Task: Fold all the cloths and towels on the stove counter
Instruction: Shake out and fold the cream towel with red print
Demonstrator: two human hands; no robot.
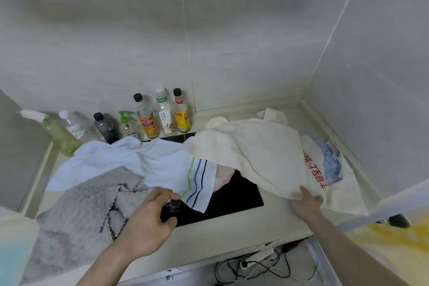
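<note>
Several cloths lie spread over the black stove [234,202]. A grey fluffy towel [81,211] hangs over the counter's front left. A light blue towel [139,162] with green, blue and black stripes crosses the middle. A cream towel [257,151] covers the right side and overlaps a white cloth with red print [336,183]. A pink cloth [224,176] peeks out between them. My left hand [148,218] hovers with loosely curled fingers over a stove knob [175,204], its fingertips at the blue towel's lower edge. My right hand [304,204] pinches the cream towel's near edge, thumb on top.
Several bottles [162,114] and a spray bottle [55,132] stand along the tiled back wall on the left. The counter [267,223] ends in a corner at the right wall. A power strip and cables [255,260] lie on the floor below the front edge.
</note>
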